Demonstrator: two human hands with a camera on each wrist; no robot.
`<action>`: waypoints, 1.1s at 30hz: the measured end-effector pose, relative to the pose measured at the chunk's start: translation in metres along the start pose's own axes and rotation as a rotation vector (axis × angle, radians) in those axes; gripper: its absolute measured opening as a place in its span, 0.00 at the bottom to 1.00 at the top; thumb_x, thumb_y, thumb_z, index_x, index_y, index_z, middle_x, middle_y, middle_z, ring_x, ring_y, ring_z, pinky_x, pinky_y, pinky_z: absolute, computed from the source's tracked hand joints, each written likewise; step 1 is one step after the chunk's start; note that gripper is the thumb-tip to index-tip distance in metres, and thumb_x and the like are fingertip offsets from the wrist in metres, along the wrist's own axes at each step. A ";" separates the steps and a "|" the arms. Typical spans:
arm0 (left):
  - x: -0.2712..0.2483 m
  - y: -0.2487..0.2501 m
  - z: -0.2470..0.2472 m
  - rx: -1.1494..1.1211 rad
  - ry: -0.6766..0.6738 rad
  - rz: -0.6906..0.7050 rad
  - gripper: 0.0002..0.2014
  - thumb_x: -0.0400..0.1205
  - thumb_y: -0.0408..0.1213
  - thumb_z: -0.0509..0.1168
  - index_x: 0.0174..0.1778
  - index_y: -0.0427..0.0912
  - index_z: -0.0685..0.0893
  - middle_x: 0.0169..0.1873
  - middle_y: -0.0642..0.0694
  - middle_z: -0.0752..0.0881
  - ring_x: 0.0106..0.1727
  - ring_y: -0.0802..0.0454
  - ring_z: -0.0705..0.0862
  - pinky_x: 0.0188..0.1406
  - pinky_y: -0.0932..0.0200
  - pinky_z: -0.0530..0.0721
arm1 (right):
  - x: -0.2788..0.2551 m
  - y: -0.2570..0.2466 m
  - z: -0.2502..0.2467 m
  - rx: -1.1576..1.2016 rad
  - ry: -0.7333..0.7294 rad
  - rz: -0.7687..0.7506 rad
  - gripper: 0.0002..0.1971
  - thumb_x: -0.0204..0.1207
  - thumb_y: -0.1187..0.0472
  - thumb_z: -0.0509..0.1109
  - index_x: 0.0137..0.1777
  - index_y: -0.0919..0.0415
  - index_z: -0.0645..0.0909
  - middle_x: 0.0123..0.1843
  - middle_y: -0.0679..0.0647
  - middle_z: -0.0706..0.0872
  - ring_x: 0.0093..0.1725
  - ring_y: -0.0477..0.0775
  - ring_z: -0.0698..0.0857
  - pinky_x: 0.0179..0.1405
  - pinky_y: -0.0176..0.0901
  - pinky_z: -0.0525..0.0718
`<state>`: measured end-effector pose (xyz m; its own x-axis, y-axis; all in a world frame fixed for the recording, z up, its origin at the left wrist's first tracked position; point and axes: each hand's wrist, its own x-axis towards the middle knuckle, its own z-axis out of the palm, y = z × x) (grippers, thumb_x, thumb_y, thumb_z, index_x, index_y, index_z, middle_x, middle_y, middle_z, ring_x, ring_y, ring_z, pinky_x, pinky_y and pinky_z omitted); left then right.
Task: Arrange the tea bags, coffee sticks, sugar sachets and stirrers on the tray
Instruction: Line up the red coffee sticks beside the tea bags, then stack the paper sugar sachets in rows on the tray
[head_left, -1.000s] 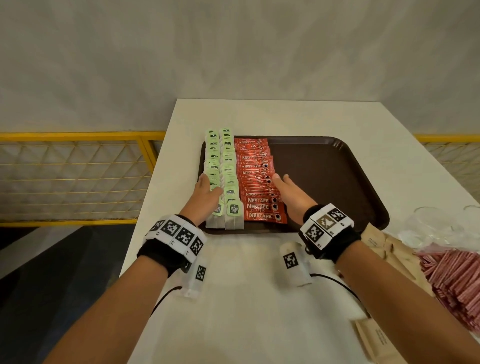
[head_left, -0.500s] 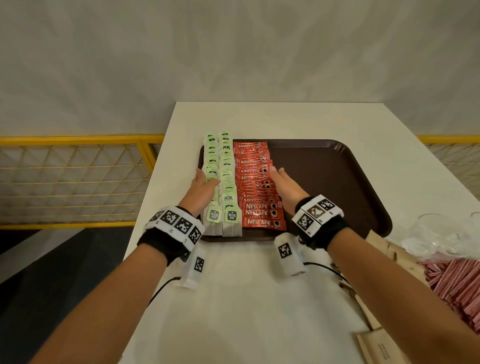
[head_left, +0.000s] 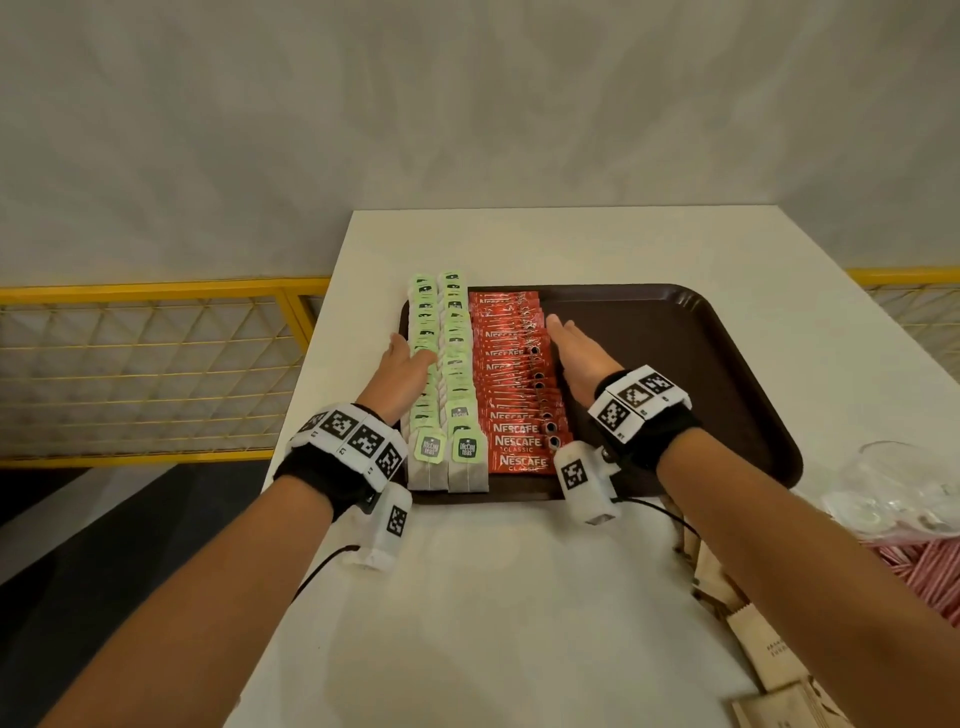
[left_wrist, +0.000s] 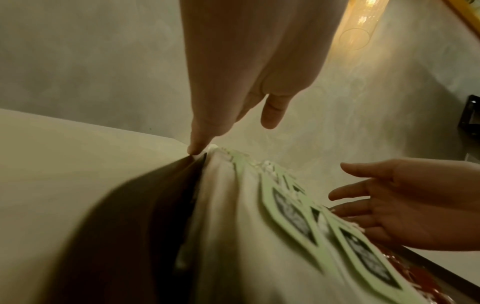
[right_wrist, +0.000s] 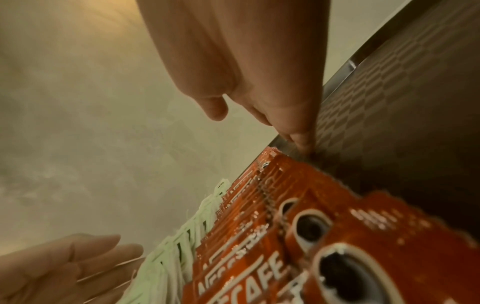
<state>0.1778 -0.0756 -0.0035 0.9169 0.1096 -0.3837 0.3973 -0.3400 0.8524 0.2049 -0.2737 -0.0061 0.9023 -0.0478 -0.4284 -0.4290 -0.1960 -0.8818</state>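
Observation:
Two rows of green-tagged tea bags (head_left: 441, 374) and one row of red coffee sticks (head_left: 514, 384) lie side by side on the left part of the brown tray (head_left: 675, 364). My left hand (head_left: 402, 364) lies flat, fingers straight, against the outer left side of the tea bags (left_wrist: 259, 236). My right hand (head_left: 574, 348) lies flat with straight fingers against the right side of the coffee sticks (right_wrist: 324, 236). Neither hand holds anything. In the wrist views each hand's fingertips point down along the rows.
At the right of the white table (head_left: 493, 623) lie brown paper sachets (head_left: 769, 644), a pile of red-and-white striped sachets (head_left: 930, 571) and clear plastic (head_left: 893, 488). The tray's right half is bare. A yellow railing (head_left: 156, 364) runs beyond the table's left edge.
Both hands have slid away from me along the rows, from the near end of the tray to about its middle, staying flat against the tea bags and coffee sticks.

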 end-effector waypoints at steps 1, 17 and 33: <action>0.001 0.002 0.000 -0.008 0.005 -0.019 0.35 0.86 0.40 0.53 0.81 0.36 0.37 0.81 0.40 0.58 0.78 0.43 0.63 0.77 0.48 0.65 | 0.004 0.000 0.002 0.008 -0.011 -0.001 0.32 0.84 0.45 0.53 0.83 0.59 0.50 0.83 0.60 0.59 0.80 0.61 0.63 0.78 0.56 0.62; -0.053 0.026 0.006 0.205 0.106 0.379 0.27 0.87 0.46 0.54 0.81 0.45 0.58 0.80 0.46 0.61 0.81 0.53 0.59 0.75 0.62 0.55 | -0.059 -0.017 -0.037 0.130 -0.140 -0.149 0.28 0.85 0.49 0.55 0.82 0.57 0.55 0.81 0.58 0.63 0.80 0.56 0.64 0.76 0.54 0.65; -0.178 0.002 0.165 0.483 -0.516 0.395 0.23 0.80 0.47 0.67 0.69 0.46 0.75 0.56 0.51 0.78 0.61 0.51 0.79 0.49 0.63 0.75 | -0.227 0.089 -0.156 -0.490 0.101 -0.198 0.15 0.81 0.62 0.64 0.66 0.47 0.76 0.65 0.51 0.80 0.62 0.47 0.79 0.62 0.45 0.78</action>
<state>0.0092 -0.2500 0.0083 0.8066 -0.5077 -0.3026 -0.1204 -0.6424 0.7569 -0.0310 -0.4331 0.0434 0.9738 -0.0525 -0.2212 -0.2023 -0.6440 -0.7378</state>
